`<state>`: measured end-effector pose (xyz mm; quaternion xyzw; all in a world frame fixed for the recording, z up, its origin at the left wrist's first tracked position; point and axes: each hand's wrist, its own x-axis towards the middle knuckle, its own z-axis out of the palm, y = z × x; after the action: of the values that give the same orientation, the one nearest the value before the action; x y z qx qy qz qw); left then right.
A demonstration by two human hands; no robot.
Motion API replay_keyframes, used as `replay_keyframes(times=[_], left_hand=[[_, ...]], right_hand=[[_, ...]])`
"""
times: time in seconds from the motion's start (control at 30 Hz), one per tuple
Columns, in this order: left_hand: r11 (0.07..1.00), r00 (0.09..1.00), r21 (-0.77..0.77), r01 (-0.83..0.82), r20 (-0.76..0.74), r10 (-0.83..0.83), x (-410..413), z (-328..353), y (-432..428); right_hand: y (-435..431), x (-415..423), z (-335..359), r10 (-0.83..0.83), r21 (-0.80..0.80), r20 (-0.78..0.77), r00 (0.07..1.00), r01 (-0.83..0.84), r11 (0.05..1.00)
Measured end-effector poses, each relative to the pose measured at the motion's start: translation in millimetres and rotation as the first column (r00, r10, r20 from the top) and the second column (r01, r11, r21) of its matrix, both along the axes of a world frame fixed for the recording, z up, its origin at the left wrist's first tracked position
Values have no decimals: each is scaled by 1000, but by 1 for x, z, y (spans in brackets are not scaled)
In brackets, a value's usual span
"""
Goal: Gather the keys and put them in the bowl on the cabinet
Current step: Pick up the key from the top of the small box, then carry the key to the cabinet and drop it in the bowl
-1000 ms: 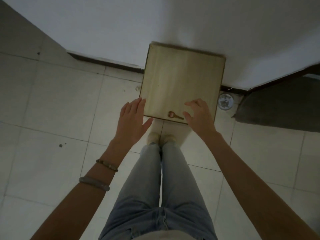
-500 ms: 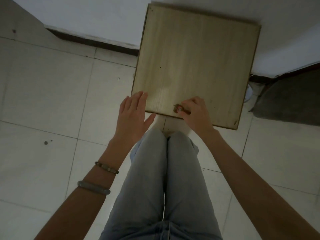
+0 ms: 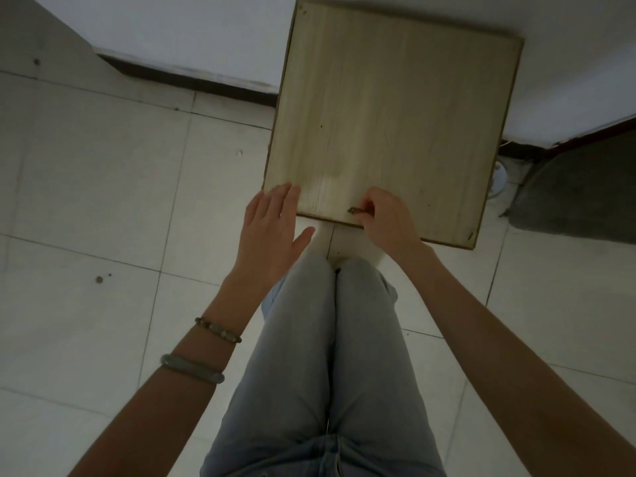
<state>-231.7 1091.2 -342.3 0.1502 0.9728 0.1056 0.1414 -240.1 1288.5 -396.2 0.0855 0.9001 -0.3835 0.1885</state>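
Observation:
A small brownish key (image 3: 354,211) lies near the front edge of a pale wooden cabinet top (image 3: 389,108). My right hand (image 3: 387,218) is curled over it, its fingertips pinching the key's shaft, and only the key's head shows. My left hand (image 3: 272,232) hovers flat with fingers apart at the cabinet's front left corner, holding nothing. No bowl is in view.
The cabinet stands against a white wall (image 3: 206,32) with a dark skirting. Pale floor tiles (image 3: 96,208) spread to the left. A dark grey mat (image 3: 581,194) and a small round white object (image 3: 499,177) lie right of the cabinet. My jeans-clad legs (image 3: 330,356) stand just before it.
The view has come closer to the cabinet. My right hand has reached the key and closed its fingertips on it; a second ago the key lay free beside that hand.

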Motion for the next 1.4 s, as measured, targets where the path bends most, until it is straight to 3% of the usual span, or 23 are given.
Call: replay_keyframes(times=[0.3, 0.6, 0.8, 1.07, 1.23, 1.4], left_hand=[[1000, 999, -1, -6, -53, 6, 4, 110, -5], [979, 973, 33, -202, -109, 204, 11, 250, -35], [937, 912, 50, -346, -217, 349, 34, 318, -55], [817, 764, 116, -565, -300, 571, 78, 353, -70], [736, 675, 105, -669, -330, 660, 113, 361, -86], [637, 579, 84, -766, -337, 742, 140, 364, -111]], right_hand=[[7, -3, 152, -57, -45, -184, 981, 49, 998], [-22, -9, 316, -34, -144, -306, 951, -11, 990], [-47, -8, 391, -26, -353, -207, 978, -50, 934], [-85, -8, 432, 191, -680, -76, 979, -191, 708], [-116, -4, 437, 324, -763, 1, 946, -208, 612], [-159, 0, 441, 420, -756, 55, 906, -237, 610]])
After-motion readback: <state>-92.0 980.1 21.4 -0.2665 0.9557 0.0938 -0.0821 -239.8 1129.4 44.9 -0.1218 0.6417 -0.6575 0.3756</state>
